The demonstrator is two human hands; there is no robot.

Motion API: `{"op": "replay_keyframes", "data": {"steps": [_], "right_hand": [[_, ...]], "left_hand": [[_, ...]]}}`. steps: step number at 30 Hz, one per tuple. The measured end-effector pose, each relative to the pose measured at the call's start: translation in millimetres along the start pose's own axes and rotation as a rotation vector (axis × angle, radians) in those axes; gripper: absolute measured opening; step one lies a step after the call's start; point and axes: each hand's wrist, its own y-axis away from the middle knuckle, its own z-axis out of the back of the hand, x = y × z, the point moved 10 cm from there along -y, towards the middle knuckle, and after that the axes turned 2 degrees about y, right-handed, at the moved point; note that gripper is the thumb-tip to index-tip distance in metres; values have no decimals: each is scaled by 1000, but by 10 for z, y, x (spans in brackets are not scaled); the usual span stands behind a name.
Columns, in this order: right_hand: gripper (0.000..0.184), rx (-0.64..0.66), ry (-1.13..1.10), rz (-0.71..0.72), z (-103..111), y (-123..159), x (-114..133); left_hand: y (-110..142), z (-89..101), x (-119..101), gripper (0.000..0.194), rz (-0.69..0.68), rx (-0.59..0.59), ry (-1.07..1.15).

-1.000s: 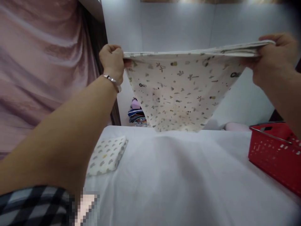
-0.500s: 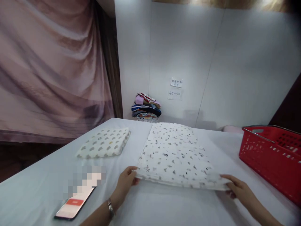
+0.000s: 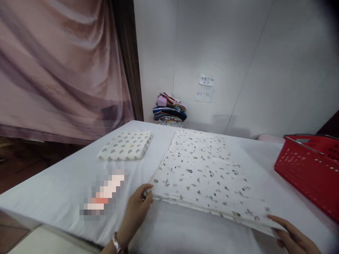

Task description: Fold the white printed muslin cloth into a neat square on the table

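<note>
A white cloth (image 3: 201, 173) with small grey-green printed motifs is spread in folded layers on the white-covered table. My left hand (image 3: 137, 204), with a metal bracelet at its wrist, pinches the cloth's near left corner. At the near right corner my right hand (image 3: 293, 233) grips the layered edge, fingers on top and the rest partly below the cloth. Between the two hands the near edge is lifted slightly off the table. The far end of the cloth lies flat.
A folded cream cloth (image 3: 125, 145) with grey shapes lies at the left. Nearer stands a pixelated, phone-like object (image 3: 107, 192). A red plastic basket (image 3: 307, 169) is at the right. Behind the table are stacked folded fabrics (image 3: 169, 112) and a wall with paper notes (image 3: 203, 94).
My right hand has moved right and nearer with its corner, and the near edge looks wider and more taut. My left hand still holds its corner. The camera view has tilted and shifted.
</note>
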Motion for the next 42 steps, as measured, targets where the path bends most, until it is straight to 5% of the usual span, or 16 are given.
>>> {"op": "replay_keyframes", "data": {"steps": [11,19,26,31,35,42], "right_hand": [[44,80,325,108,-193,245,-3],[44,100,568,231,-169,334,90],[40,62,725,470,-224,404,163],[36,-62,855,667,-292,463,482],[33,-30,847,793,-520,521,851],[34,119,718,888,-1063,548,1494]], "left_hand": [[78,40,43,29,-44,41,-387],[122,61,37,27,-44,44,-319],[199,-4,-80,25,-185,50,-567],[228,-59,-178,25,-288,68,-763],[291,-134,-412,24,-557,46,-831],[515,-738,-722,28,-944,336,-688]]}}
